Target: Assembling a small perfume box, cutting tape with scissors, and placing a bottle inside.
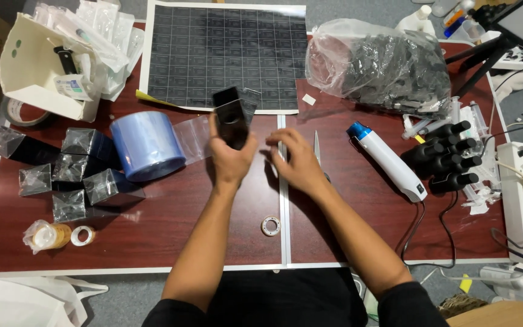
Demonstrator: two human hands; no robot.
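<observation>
At the middle of the dark red table (152, 242), the left hand (231, 154) is raised with its fingers wrapped round a small dark box (232, 118), gripping it from below so the box stands up at twelve o'clock from the palm; a flap of clear film seems to cling to the box's top, though it is blurred; the right hand (295, 160) lies at three o'clock of the left, empty, its fingers loosely spread and pointing toward the box, not touching it; a pair of scissors (316, 147) lies on the table just beyond the right hand; at nine o'clock of the left hand rests a roll of blue film (146, 144), its loose clear end running toward the box; further out at nine lie several wrapped boxes (86, 166); at three o'clock lies a white heat tool (388, 160) with a blue tip; at twelve a black gridded sheet (225, 54). By my judgement the step in hand is wrapping the box in film; the next move calls for the free hand to close on the film while the other keeps the box steady.
</observation>
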